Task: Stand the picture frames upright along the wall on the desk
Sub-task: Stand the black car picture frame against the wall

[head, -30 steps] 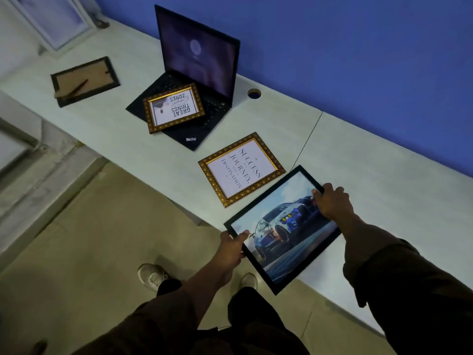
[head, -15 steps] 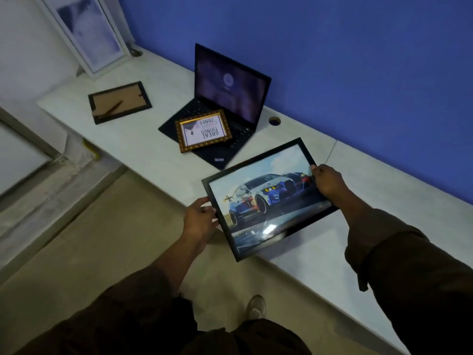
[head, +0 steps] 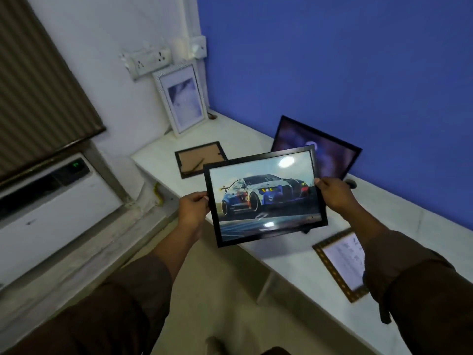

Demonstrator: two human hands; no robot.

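— Hands, head view: how do they stand?

— Item 1, left hand (head: 193,208): pinches the left edge of the car picture frame (head: 263,196), thumb on the front, fingers behind. Item 2, right hand (head: 332,194): curled round the frame's right edge, near the upper corner.

— And the frame itself?

— Black border, landscape, racing-car print facing the camera, two glare spots on the glass. Held in the air over the front edge of the desk (head: 409,226), slightly tilted, touched only by the two hands. It covers the lower part of the laptop (head: 332,152), whose dark screen stands open before the blue wall (head: 332,60).

— Other frames on the desk?

— Item 3, white frame (head: 181,98): upright, portrait, leaning on the white wall (head: 115,26) at the desk's far corner. Item 4, dark frame (head: 201,158): lying flat, brown backing up, between the white frame and the held one. Item 5, gold frame (head: 340,262): lying flat near the desk's front edge, partly hidden by the right sleeve (head: 422,290); its text is too blurred to read.

— Surroundings?

— Socket strip (head: 149,60) on the white wall, above the white frame. Air conditioner (head: 51,198) at left, green display lit, under a ribbed blind (head: 38,85). One shoe (head: 215,344) on the floor (head: 217,290), at the bottom edge.
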